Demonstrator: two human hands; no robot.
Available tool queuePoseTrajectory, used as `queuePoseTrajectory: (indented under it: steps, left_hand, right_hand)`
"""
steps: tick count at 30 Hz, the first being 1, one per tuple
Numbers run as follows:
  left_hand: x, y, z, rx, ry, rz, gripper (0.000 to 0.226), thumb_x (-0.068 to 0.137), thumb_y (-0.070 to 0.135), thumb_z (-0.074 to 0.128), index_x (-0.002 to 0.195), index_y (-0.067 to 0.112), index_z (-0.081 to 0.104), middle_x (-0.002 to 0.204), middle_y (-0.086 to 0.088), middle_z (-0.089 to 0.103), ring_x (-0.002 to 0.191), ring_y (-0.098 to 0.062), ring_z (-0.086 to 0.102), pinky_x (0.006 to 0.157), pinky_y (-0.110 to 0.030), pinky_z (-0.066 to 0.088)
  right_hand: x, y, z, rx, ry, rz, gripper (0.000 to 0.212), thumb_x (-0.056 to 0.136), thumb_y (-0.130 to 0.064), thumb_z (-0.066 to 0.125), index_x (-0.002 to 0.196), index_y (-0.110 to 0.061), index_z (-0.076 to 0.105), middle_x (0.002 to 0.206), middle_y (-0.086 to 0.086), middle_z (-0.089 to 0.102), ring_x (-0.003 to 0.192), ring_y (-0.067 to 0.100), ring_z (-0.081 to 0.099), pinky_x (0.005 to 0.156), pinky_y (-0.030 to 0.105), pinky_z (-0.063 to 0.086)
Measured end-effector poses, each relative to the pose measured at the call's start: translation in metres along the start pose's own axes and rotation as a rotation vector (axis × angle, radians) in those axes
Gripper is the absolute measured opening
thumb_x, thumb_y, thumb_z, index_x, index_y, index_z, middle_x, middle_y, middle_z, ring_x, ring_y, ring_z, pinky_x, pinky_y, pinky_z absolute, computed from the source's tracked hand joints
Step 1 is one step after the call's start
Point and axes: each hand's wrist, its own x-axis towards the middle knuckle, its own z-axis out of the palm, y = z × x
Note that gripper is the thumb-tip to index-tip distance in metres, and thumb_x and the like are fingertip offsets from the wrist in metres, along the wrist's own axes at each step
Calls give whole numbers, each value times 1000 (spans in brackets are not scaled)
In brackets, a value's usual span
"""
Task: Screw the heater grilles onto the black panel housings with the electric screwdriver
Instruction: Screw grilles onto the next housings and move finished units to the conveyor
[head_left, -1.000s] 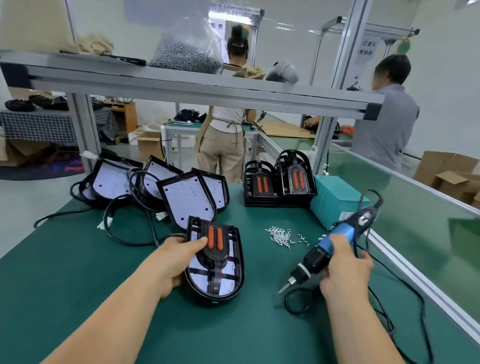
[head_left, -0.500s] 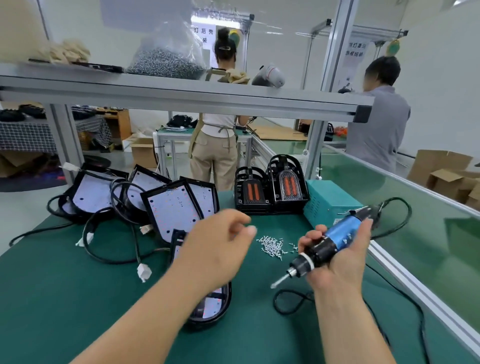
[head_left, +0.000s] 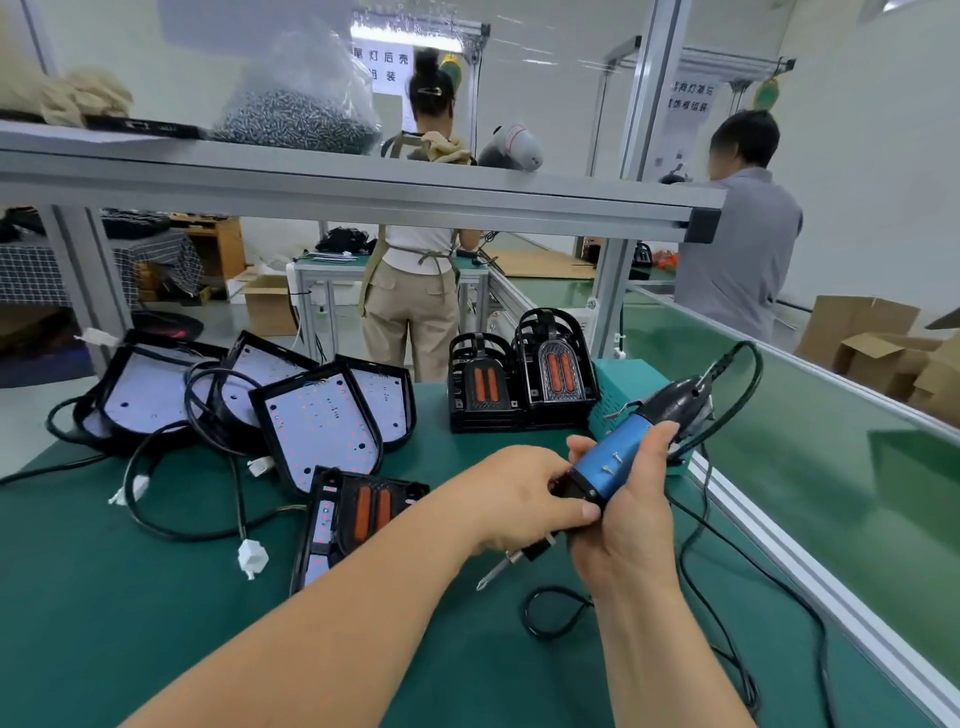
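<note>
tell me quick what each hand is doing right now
left hand: pinches the black collar of the electric screwdriver
right hand: grips the screwdriver's blue body

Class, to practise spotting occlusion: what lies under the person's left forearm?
A black panel housing with its heater grille lies on the green mat beneath the left forearm. Its near end and right edge are covered, so any screws there cannot be seen.
</note>
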Motion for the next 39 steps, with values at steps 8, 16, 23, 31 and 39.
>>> queuePoseTrajectory:
  steps: [8, 16, 23, 31, 39]
  left_hand:
    - [0, -17, 0, 131, 358, -18, 20, 89, 38, 67, 99, 23, 59, 83, 8, 56, 83, -19, 54, 65, -29, 37]
    - [6, -25, -1, 74, 597, -70, 44, 78, 31, 80, 116, 29, 58, 113, 6, 67, 100, -20, 62, 86, -35, 50]
    - [7, -24, -4, 229, 638, -16, 39, 80, 31, 77, 112, 32, 53, 109, 10, 64, 99, -19, 59, 79, -36, 48]
    - [4, -31, -43, -492, -42, 98, 12, 95, 9, 62, 103, 19, 64, 72, 16, 67, 63, 3, 58, 58, -10, 43]
    - [9, -45, -42, -591, -34, -32, 15, 95, 17, 62, 108, 11, 65, 84, 2, 68, 78, -8, 65, 68, -16, 52]
  right_hand:
    - [14, -53, -37, -528, 104, -191, 38, 95, -59, 49, 100, -23, 61, 73, -3, 75, 74, 14, 65, 61, 31, 38]
    - [4, -83, -52, 186, 560, -266, 26, 89, -1, 55, 79, -17, 38, 65, 0, 44, 44, 8, 41, 42, 20, 32]
    - [1, -24, 12, -458, -36, -163, 36, 97, -34, 58, 70, -11, 53, 55, 3, 54, 48, 15, 55, 49, 25, 45]
    - [43, -18, 14, -73, -594, 81, 100, 47, -71, 86, 124, -13, 58, 102, 16, 70, 99, 31, 67, 93, 48, 50]
    - [46, 2, 43, 182, -462, 46, 21, 59, -34, 80, 63, -18, 68, 69, 4, 67, 75, 24, 72, 79, 36, 50]
